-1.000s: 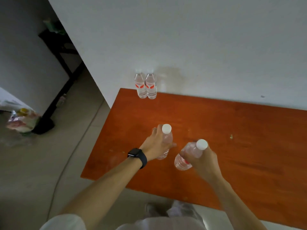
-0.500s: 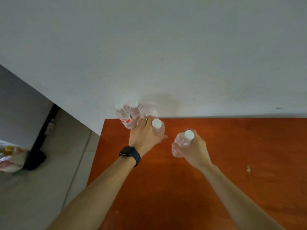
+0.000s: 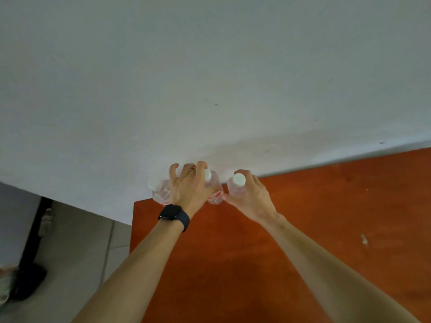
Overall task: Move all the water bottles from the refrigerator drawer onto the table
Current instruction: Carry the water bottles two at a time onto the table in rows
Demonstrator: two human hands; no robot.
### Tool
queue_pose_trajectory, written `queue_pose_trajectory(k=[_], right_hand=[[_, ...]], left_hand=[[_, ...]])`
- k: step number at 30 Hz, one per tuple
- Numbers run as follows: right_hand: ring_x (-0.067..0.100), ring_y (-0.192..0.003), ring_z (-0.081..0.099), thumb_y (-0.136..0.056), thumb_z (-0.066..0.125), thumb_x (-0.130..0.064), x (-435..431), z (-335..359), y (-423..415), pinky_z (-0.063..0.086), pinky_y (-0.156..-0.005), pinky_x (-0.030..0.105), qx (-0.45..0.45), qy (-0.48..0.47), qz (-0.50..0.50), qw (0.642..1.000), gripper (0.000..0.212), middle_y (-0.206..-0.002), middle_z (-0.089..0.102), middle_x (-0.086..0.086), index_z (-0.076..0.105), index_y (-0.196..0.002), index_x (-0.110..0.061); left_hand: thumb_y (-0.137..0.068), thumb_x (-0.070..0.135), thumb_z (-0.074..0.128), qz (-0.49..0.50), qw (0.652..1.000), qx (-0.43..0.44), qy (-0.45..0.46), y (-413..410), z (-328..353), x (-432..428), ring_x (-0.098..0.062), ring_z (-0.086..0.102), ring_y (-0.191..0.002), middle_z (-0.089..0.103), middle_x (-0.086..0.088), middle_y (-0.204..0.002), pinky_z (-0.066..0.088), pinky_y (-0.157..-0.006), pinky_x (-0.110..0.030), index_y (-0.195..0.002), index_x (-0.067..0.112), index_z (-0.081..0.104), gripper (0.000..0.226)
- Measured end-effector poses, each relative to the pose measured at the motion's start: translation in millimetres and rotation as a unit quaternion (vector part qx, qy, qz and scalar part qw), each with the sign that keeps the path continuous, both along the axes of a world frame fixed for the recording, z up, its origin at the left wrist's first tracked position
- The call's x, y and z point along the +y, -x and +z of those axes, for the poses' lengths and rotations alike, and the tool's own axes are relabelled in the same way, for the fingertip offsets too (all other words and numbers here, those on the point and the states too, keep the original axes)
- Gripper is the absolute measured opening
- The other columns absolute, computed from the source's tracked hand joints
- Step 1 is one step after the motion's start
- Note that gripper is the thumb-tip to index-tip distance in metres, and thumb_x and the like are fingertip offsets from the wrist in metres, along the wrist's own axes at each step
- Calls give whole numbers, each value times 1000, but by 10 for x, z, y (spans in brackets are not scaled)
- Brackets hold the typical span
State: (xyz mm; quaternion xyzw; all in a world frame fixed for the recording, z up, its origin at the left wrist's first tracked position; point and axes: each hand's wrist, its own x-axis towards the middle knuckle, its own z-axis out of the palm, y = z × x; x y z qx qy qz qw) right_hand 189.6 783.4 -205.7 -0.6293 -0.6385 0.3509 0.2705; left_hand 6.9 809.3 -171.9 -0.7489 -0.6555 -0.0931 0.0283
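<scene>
We can read no text anywhere. The middle bottle [image 3: 215, 194], gripped by the left hand [image 3: 189, 190], carries a red-and-white label, its lettering too blurred to make out. The right bottle [image 3: 235, 190], held by the right hand [image 3: 253, 200], shows us no legible print; the watch [image 3: 171, 212] face is dark.

Dim, flat light; soft focus, wide-angle bending at edges.
</scene>
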Motion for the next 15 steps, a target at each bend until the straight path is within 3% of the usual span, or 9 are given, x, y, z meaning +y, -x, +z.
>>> queue_pose_trajectory(k=[3,5,8,10,15], right_hand=[[22,-116,58,-73,85,-50,14,-59,14,50,-88,32,8,21,-2,1000,84,-134,56,3,38,-138,-25],[21,-118,58,-73,87,-43,41,-103,-2,50,-90,31,24,44,-8,999,87,-135,55,1,35,-140,-27],[18,-114,60,-71,89,-36,70,-156,-24,50,-88,28,35,59,-23,997,83,-128,60,-5,38,-138,-31],[16,-113,60,-70,89,-36,82,-174,-10,53,-90,31,46,70,-34,996,84,-127,61,-7,38,-137,-33],[14,-112,60,-68,91,-33,41,-226,58,49,-87,25,80,78,-82,990,86,-125,62,-9,41,-138,-35]], left_hand=[[-88,66,57,-27,996,-11,89,118,111,141,-16,57,-115,70,6,-98,12,-113,-45,-115,26,52,49],[-88,65,59,-46,989,-15,141,183,192,209,-17,58,-114,69,5,-108,21,-114,-43,-122,27,54,52],[-90,63,57,-69,985,-9,161,210,257,240,-23,63,-99,70,1,-106,48,-89,-34,-124,27,55,50],[-93,62,52,-84,983,3,164,218,285,239,-24,65,-92,72,1,-103,52,-78,-33,-124,28,54,46],[-94,63,50,-97,977,51,180,244,326,295,-24,65,-85,70,0,-103,52,-71,-33,-125,25,52,49]])
